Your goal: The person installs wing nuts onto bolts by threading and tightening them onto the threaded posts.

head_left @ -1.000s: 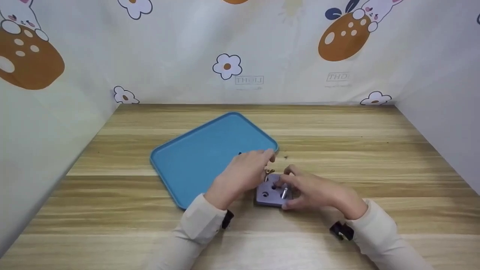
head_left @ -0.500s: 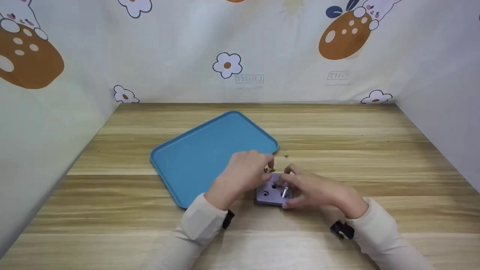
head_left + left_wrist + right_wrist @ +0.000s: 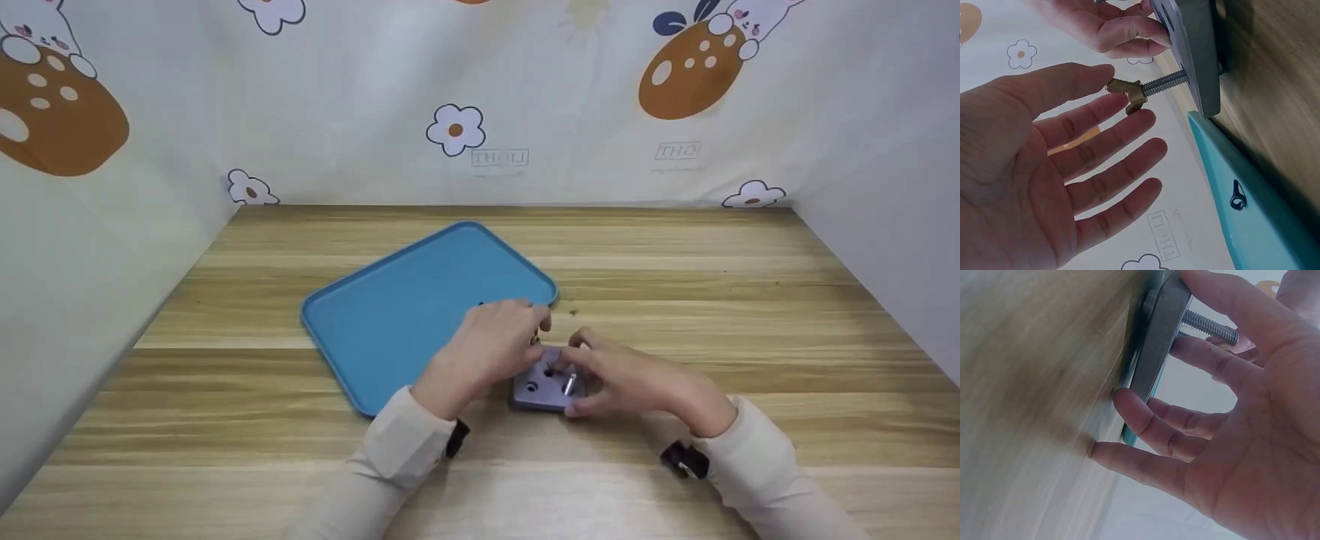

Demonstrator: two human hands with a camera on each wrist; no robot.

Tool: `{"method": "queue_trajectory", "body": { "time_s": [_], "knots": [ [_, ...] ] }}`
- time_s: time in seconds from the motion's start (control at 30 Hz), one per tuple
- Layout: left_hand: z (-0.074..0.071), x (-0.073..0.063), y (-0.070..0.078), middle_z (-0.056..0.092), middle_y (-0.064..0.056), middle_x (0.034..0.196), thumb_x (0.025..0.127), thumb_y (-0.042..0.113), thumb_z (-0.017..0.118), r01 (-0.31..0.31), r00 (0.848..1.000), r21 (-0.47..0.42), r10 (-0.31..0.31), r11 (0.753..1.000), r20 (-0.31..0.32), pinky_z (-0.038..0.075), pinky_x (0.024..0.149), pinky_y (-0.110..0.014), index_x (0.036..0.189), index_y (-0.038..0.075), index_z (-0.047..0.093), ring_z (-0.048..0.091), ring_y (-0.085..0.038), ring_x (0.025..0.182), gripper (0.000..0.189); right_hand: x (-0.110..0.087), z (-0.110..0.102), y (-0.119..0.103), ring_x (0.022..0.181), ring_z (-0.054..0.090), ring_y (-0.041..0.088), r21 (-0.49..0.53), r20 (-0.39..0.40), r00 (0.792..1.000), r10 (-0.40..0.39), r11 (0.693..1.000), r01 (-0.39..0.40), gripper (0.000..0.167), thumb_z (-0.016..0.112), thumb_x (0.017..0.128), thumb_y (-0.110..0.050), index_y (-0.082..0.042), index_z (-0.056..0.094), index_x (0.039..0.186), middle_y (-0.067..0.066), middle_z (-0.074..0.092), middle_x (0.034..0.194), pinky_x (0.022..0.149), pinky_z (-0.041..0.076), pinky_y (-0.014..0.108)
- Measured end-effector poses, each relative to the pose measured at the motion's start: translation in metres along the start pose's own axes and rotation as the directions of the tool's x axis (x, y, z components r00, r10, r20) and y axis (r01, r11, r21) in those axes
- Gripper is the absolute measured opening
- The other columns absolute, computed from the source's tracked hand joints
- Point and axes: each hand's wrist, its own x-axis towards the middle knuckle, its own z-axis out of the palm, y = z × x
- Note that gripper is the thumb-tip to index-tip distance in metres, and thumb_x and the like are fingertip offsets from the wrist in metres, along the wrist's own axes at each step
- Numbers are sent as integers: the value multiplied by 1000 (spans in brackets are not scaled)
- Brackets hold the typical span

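Observation:
A purple-grey metal block (image 3: pixel 541 399) with round holes lies flat on the table in the head view. One threaded bolt (image 3: pixel 1166 83) sticks up from its far left part, with a brass wing nut (image 3: pixel 1135 95) at its tip. My left hand (image 3: pixel 484 345) pinches a wing of this nut between thumb and index finger; the other fingers are spread. With thumb and index finger, my right hand (image 3: pixel 634 381) holds the block, and its outer fingertips reach down to the table. Between this thumb and index finger stands a second bolt (image 3: pixel 1211 327), bare at its end.
A blue tray (image 3: pixel 360 330) lies askew just left of the block, partly under my left forearm in the head view. In it is a small dark looped piece (image 3: pixel 1237 201). The wooden table (image 3: pixel 712 277) meets patterned cloth walls (image 3: pixel 360 112) at the back and sides.
The wing nut has turned on its bolt, and my left thumb and fingers have shifted slightly around it. My right hand and the block stay in place.

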Motion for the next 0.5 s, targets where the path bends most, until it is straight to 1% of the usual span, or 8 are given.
{"method": "queue_trajectory", "body": {
  "time_s": [0.13, 0.23, 0.3, 0.37, 0.43, 0.5],
  "knots": [
    [1, 1, 0, 67, -3, 103, 89, 13, 56, -16, 1000, -23, 15, 1000, -18, 52, 73, -36, 110, 15, 63, 63, -21, 90, 22, 0, 0, 0, 90, 52, 17, -15, -13, 1000, -21, 1000, 21, 49, 72, 78, -30, -9, 56, 119, 6, 46, 110, 76, 48, 32],
    [2, 1, 0, 68, -4, 99, 89, 7, 53, -22, 999, -22, 22, 1000, -26, 52, 71, -35, 110, 15, 61, 63, -21, 88, 25, 0, 0, 0, 91, 53, 17, -29, -20, 999, -32, 999, 31, 47, 72, 78, -30, -10, 56, 117, 7, 46, 110, 76, 47, 32],
    [2, 2, 0, 68, -4, 99, 89, 6, 54, -21, 1000, -15, 21, 1000, -21, 52, 71, -34, 112, 15, 61, 63, -20, 87, 26, 0, 0, 1, 91, 53, 17, -38, -21, 999, -33, 999, 33, 47, 72, 78, -31, -10, 55, 117, 7, 45, 110, 77, 47, 32],
    [2, 1, 0, 67, -4, 102, 88, 6, 54, -18, 1000, -15, 18, 1000, -11, 52, 73, -35, 114, 16, 60, 63, -21, 90, 28, 0, -1, 1, 92, 53, 17, -32, -14, 1000, -23, 999, 23, 46, 72, 78, -31, -11, 56, 116, 6, 45, 111, 78, 47, 32],
    [1, 1, 0, 64, -4, 106, 89, 8, 55, -12, 1000, -13, 12, 1000, -6, 52, 75, -35, 115, 16, 59, 62, -21, 92, 27, 0, -1, 1, 92, 53, 17, -33, -10, 1000, -25, 999, 24, 46, 72, 79, -32, -11, 55, 116, 7, 46, 111, 78, 47, 33],
    [0, 0, -1, 60, -4, 109, 89, 11, 56, -9, 1000, -11, 9, 1000, -13, 51, 76, -35, 115, 16, 58, 59, -21, 95, 27, 0, 0, 1, 93, 53, 17, -34, -9, 1000, -28, 999, 27, 46, 72, 79, -32, -11, 55, 116, 7, 46, 111, 79, 48, 34]
  ]
}}
